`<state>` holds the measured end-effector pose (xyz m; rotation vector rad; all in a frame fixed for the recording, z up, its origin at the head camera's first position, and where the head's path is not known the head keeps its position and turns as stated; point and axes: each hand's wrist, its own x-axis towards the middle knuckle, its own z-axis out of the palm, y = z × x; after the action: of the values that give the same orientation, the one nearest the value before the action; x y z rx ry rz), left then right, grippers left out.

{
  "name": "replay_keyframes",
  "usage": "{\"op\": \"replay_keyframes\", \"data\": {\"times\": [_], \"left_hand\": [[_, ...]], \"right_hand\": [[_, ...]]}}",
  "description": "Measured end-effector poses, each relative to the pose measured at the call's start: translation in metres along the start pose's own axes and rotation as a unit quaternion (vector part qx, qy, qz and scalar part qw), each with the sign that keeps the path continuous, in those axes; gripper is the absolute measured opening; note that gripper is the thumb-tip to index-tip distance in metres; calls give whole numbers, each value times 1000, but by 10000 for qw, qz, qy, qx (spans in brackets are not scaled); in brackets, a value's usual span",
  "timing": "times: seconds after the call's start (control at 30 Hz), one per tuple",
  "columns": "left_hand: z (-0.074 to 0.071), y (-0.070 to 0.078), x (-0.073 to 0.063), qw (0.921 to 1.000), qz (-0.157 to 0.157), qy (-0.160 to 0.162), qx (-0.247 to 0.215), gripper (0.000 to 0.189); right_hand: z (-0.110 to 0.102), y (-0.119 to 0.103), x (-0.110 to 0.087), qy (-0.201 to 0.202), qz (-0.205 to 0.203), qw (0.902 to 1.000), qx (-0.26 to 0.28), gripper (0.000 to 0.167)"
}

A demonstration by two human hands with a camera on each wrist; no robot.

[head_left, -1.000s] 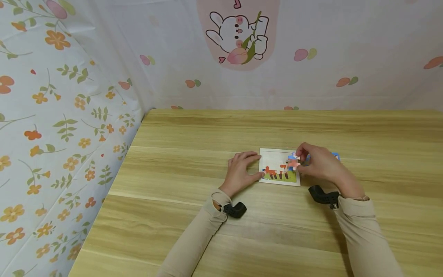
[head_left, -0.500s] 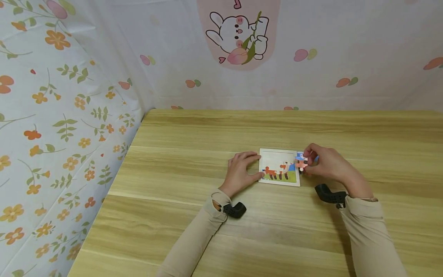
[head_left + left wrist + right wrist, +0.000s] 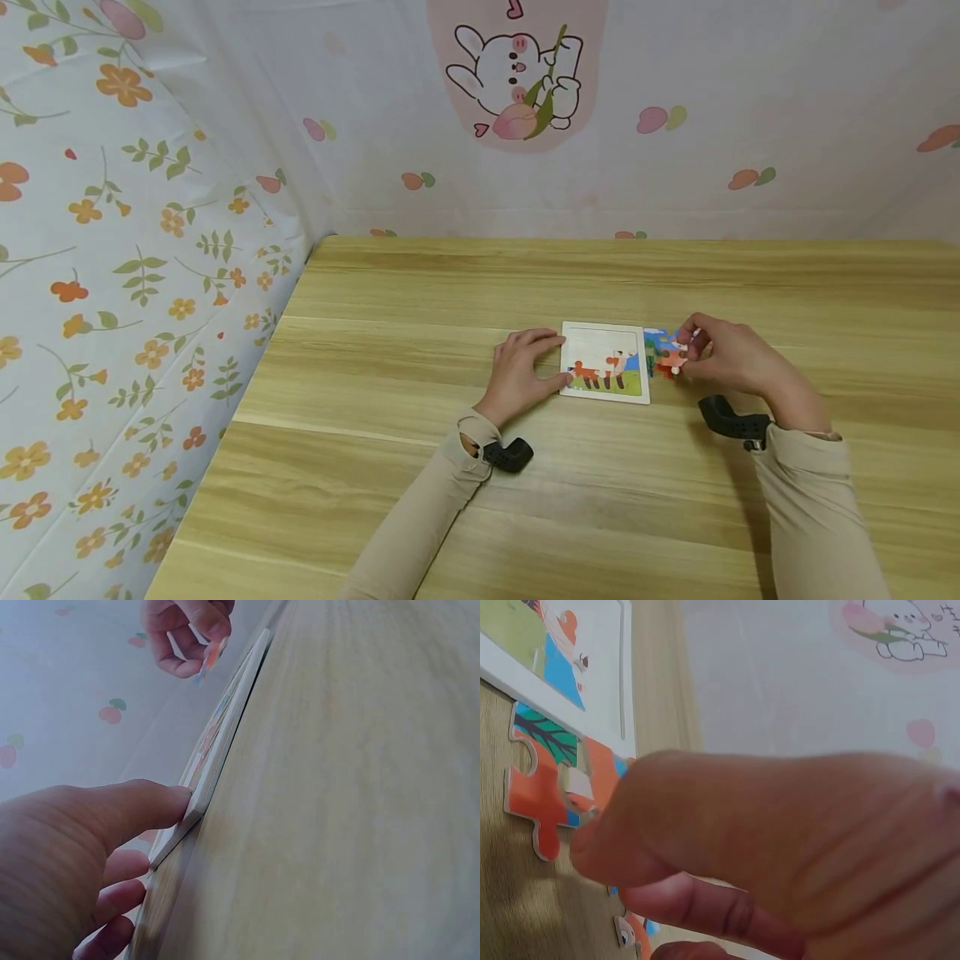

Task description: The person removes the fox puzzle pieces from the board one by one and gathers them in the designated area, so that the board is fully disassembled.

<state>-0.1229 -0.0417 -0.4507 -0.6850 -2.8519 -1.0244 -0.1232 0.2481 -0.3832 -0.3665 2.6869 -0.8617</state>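
Note:
A white-framed jigsaw board [image 3: 604, 399] lies on the table, its lower part filled with orange, green and blue picture pieces and its upper part bare. My left hand [image 3: 519, 375] rests at the board's left side; in the left wrist view the thumb [image 3: 154, 804] touches the near corner. Beyond the right edge, my right hand [image 3: 738, 358] pinches a puzzle piece [image 3: 673, 357], mostly orange, between thumb and fingers. The left wrist view shows this piece [image 3: 213, 658] held above the table. Under it lie loose puzzle pieces [image 3: 657, 337], partly hidden by the right hand.
The wood-grain table [image 3: 420, 350] runs back to a white printed cloth [image 3: 675, 183]. Another floral cloth [image 3: 150, 275] hangs along the left side. One loose orange and green puzzle piece [image 3: 531, 787] lies close beside the board's frame in the right wrist view.
My right hand has moved right, carrying the pinched puzzle piece from over the board to above the loose pieces. My left hand has stayed at the board's left side.

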Motion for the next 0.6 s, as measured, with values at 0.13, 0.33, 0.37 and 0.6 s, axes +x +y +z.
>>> {"op": "replay_keyframes", "data": {"times": [0.13,0.33,0.37,0.6], "left_hand": [[-1,0,0,10000,-3,-2,-1,51],[-1,1,-1,10000,23,11,-8,51],[-1,1,-1,10000,26,9,-12,51],[0,-1,0,10000,15,-28,-3,52]], "right_hand": [[0,2,-1,-22,-80,10000,-8,28],[-1,6,-2,-46,-132,9999,3,30],[-1,7,-2,-42,-129,9999,-1,30],[-4,13,-5,-16,-206,9997,90,29]]}}
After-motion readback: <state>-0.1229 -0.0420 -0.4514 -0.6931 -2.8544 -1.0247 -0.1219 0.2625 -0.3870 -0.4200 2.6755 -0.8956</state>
